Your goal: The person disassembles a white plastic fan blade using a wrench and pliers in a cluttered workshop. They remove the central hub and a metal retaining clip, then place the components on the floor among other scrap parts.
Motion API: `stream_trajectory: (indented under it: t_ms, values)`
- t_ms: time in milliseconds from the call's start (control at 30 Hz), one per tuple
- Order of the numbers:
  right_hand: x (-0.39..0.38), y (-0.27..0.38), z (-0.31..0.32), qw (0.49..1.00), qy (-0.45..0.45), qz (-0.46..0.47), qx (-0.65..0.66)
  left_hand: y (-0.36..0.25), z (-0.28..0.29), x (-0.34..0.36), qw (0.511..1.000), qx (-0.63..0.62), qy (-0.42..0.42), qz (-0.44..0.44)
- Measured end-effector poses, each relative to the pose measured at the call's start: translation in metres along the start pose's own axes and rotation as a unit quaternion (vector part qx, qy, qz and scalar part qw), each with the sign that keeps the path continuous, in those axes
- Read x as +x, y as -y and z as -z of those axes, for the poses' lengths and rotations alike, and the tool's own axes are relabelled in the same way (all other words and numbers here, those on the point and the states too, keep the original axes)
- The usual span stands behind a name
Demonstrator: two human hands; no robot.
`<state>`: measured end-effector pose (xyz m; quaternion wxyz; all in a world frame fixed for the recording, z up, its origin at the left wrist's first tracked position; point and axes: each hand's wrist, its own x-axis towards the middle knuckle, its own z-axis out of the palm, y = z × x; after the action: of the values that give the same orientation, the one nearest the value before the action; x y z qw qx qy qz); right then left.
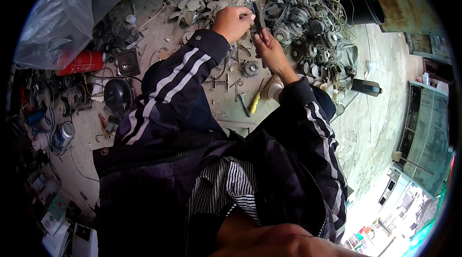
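Note:
My right hand (272,53) is closed round the lower end of a long, dark, flat bar-shaped tool (260,15) that points away from me; its exact kind cannot be made out. Just left of the bar, my left hand (234,23) has its fingers curled in a pinch. A bit of blue shows by those fingertips, and what they hold is too small to name. Below my hands a small round motor (250,68) lies on the floor. Nearer to me are a yellow-handled tool (255,103) and a dark-handled one (244,105).
Piled motors (299,15) and tangled wires lie at the far right, beside a black bucket (364,7). Fan blades (186,11) sit beyond my left hand. On the left are a red cylinder (82,62), clear plastic sheeting (62,21) and a black rounded object (119,96).

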<state>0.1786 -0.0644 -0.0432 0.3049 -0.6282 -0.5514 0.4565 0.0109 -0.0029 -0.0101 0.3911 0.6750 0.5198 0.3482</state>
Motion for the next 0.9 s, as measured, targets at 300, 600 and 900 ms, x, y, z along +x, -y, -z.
stream_trajectory:
  t_ms: [300,600,900]
  values:
    - [0.006,-0.004,0.001,0.992,-0.066,0.028,-0.107,0.007,-0.001,0.002,0.997,-0.064,0.030,-0.002]
    - [0.011,0.017,0.042,0.921,0.103,-0.076,0.369,0.014,0.002,-0.002,0.980,-0.174,0.099,0.020]
    - [0.009,0.040,0.041,0.963,-0.005,0.087,0.253,0.010,0.000,-0.006,0.958,-0.142,0.242,-0.052]
